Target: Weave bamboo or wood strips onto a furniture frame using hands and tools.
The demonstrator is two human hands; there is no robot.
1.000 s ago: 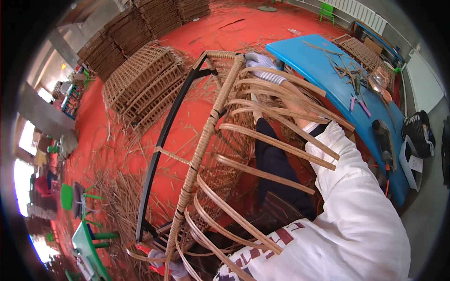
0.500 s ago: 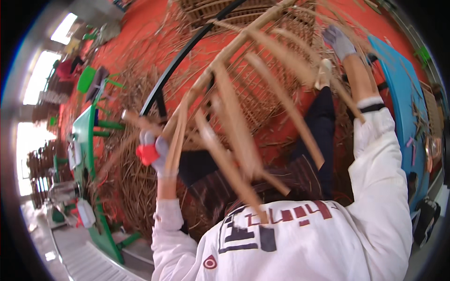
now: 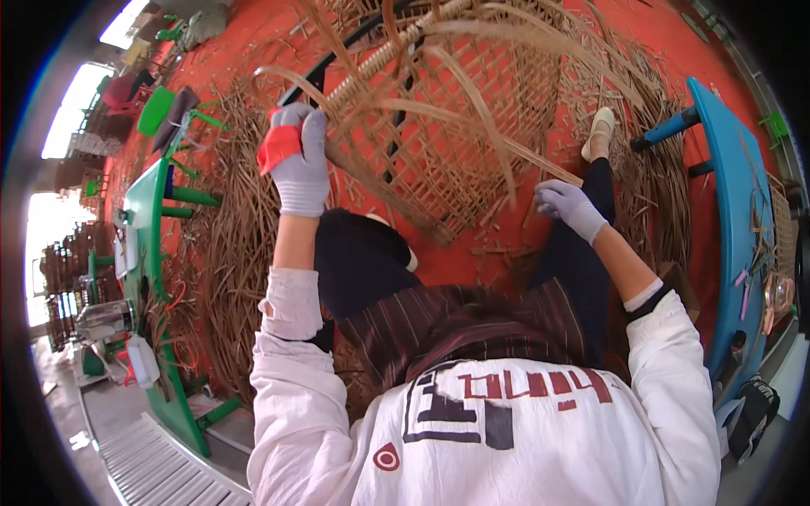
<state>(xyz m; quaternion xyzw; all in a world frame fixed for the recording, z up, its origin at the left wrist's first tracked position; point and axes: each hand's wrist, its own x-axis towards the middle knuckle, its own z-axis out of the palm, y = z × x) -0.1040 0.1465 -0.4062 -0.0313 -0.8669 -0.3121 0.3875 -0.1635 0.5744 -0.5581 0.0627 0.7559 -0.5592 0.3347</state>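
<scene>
A large woven wicker piece [image 3: 472, 152] with an open lattice leans in front of me over the floor. Its wrapped rim [image 3: 377, 61] slants up from my left hand, and several loose flat strips [image 3: 474, 91] curl out from it. My left hand [image 3: 299, 156], in a grey glove with a red wrap, is closed round the lower end of that rim. To the right, my gloved right hand [image 3: 572, 208] has its fingers curled just below the end of one loose strip [image 3: 540, 158]. Whether anything is pinched in them is hidden.
A dark bar [image 3: 308, 84] runs behind the rim. Heaps of brown strips [image 3: 240, 228] cover the red floor on both sides. A green table [image 3: 143, 244] stands left, a blue table [image 3: 732, 194] right. A green stool [image 3: 156, 110] is further back.
The wicker piece has swung away from my body, and its strips have slowed. My left hand has gone up and away; my right hand has come down from the far right, nearer my legs.
</scene>
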